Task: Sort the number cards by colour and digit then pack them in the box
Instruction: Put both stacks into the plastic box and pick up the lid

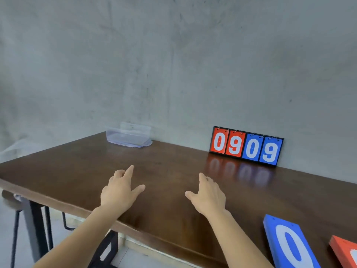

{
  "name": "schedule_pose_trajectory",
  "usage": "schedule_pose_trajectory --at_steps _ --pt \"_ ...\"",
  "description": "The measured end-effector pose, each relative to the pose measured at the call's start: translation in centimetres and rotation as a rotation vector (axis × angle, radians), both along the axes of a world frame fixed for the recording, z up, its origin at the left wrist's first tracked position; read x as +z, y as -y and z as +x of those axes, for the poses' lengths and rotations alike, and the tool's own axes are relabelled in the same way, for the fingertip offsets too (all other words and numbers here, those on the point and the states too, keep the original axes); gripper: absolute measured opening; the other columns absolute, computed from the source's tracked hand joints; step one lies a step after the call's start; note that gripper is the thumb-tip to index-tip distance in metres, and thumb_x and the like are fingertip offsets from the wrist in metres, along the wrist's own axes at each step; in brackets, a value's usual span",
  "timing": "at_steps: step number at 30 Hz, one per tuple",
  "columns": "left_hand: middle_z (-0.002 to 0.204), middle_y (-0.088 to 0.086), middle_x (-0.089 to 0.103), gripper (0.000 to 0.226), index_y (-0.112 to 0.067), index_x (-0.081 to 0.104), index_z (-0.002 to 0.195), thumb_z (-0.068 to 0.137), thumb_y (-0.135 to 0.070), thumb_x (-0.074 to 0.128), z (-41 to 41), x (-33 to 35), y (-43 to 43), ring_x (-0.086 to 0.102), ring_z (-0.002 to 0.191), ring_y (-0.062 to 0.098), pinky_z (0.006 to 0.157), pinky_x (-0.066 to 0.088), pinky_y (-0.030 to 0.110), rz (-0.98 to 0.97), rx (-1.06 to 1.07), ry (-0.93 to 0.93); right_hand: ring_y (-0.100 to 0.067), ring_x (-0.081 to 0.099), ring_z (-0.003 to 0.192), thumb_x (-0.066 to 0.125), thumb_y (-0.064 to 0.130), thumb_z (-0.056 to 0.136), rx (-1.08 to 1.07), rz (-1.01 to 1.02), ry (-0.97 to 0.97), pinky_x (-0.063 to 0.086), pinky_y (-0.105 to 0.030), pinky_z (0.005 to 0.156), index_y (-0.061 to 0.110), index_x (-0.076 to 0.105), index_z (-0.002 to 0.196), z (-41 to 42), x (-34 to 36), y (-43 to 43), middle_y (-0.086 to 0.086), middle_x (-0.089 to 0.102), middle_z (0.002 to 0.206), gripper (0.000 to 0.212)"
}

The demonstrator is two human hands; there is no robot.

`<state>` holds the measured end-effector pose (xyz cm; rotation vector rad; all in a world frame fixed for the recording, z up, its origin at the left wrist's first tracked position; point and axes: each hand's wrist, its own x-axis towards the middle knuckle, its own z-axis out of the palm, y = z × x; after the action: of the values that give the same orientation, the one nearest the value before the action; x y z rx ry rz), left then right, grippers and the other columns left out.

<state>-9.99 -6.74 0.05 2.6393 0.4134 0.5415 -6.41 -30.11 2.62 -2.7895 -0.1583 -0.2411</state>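
Left hand [120,192] and right hand [208,196] reach over the table [173,163], fingers loosely spread and empty. Blue cards [287,242] and red cards [345,252] lie right of the right hand; the box [128,137] stands well beyond the left.

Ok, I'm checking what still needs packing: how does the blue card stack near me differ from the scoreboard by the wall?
The blue card stack lies flat at the near right of the table; the scoreboard stands upright at the far edge by the wall. The stack shows a single blue 0 on top; the scoreboard shows four cards hung on rings, two red and two blue, reading 0 9 0 9. Both carry white digits.
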Motion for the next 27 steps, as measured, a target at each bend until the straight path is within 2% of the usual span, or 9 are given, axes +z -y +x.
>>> schedule_pose_trajectory --at_steps 5,14,20,27 --pt "0.145 0.000 0.034 0.075 -0.028 0.020 0.152 0.090 -0.059 0.050 4.1 -0.4 -6.4 0.042 0.128 0.020 0.094 0.047 0.037 0.017 0.072 -0.024 -0.023 0.036 0.138 0.055 0.053 0.090 0.034 -0.005 0.011 0.044 -0.034 0.100 0.021 0.023 0.150 5.6 -0.7 -6.9 -0.004 0.031 0.154 0.075" --pt "0.149 0.000 0.032 0.075 -0.029 0.019 0.151 0.090 -0.059 0.050 15.9 -0.4 -18.6 0.042 0.130 0.019 0.098 0.046 0.037 0.047 0.078 -0.056 -0.025 0.026 0.144 0.052 0.054 0.092 0.003 -0.021 -0.008 0.041 -0.034 0.103 0.020 0.018 0.153 17.0 -0.9 -19.4 -0.008 0.017 0.160 0.078" --pt "0.149 -0.001 0.031 0.075 -0.028 0.016 0.153 0.091 -0.057 0.049 22.7 -0.7 -26.6 0.038 0.132 0.019 0.101 0.041 0.037 0.080 0.065 -0.117 -0.023 0.034 0.137 0.051 0.054 0.091 -0.028 -0.010 -0.019 0.043 -0.033 0.098 0.019 0.019 0.151 23.5 -1.7 -26.7 -0.007 0.023 0.157 0.077" --pt "0.150 -0.001 0.030 0.084 -0.026 0.011 0.154 0.088 -0.061 0.051 29.9 -2.0 -32.5 0.037 0.134 0.019 0.104 0.038 0.036 0.073 0.050 -0.129 -0.024 0.029 0.141 0.050 0.065 0.086 -0.049 -0.013 -0.044 0.038 -0.034 0.105 0.020 0.009 0.153 30.1 -2.8 -31.9 -0.006 0.021 0.158 0.091"
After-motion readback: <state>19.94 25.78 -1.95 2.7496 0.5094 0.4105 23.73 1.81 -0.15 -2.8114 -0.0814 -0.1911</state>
